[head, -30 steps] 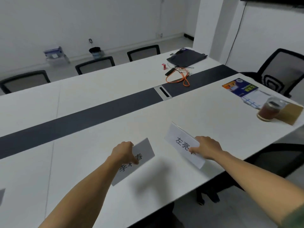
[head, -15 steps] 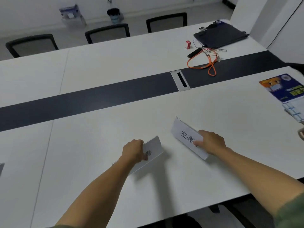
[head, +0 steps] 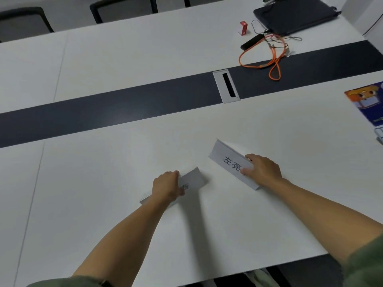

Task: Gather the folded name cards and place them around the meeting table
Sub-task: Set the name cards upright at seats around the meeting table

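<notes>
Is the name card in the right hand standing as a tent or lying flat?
Standing: the name card rests on its lower edges, fold uppermost, with the right hand gripping the ridge.

Right name card (head: 227, 160) reading 左亮, left card (head: 193, 179) print mostly covered

White worktop (head: 103, 172), dark centre strip (head: 103, 108); bears left name card (head: 193, 179), right name card (head: 228, 160), orange cable (head: 251, 66), laptop (head: 294, 14), red box (head: 243, 27).

Two name cards (head: 230, 160) stand side by side on the table (head: 103, 172), cable (head: 267, 63) behind
</notes>
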